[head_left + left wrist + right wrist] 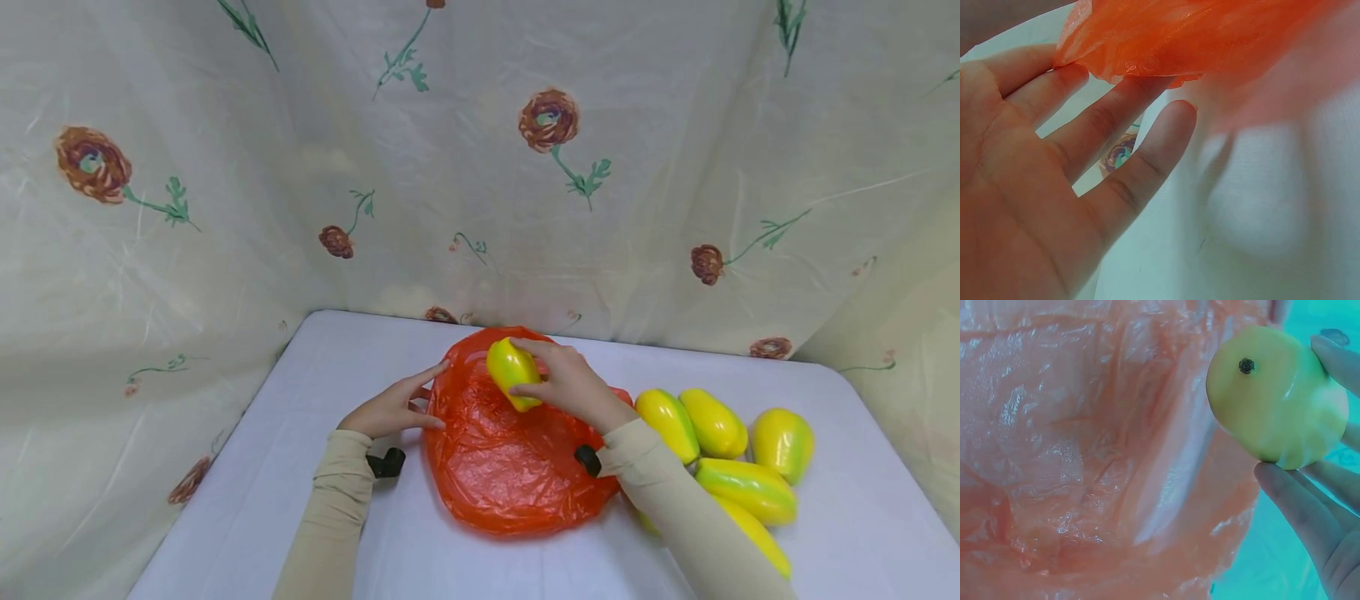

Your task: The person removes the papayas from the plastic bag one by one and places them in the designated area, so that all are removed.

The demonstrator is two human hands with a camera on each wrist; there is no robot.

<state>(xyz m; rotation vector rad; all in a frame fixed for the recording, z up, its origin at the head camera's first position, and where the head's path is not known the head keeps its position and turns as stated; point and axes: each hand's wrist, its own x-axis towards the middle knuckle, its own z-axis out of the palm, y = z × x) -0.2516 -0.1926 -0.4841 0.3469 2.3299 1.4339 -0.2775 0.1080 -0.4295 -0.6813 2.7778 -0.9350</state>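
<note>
In the head view, a red plastic bag (510, 483) lies spread on the white-covered table. My right hand (570, 383) grips a glossy yellow-green mango (510, 369) over the upper part of the bag. The right wrist view shows the dark stem spot on that mango (1279, 400), with thumb and fingers around its sides. At the bag's left edge is my left hand (390, 408), its fingers spread and fairly straight. Seen from the left wrist, those fingers (1104, 119) touch the rim of the thin bag (1179, 44). What the bag contains cannot be made out.
Several more yellow-green mangoes (746, 492) lie in a group to the right of the bag, partly hidden by my right forearm. A flower-patterned curtain (450, 167) hangs behind the table (360, 342) and along its sides.
</note>
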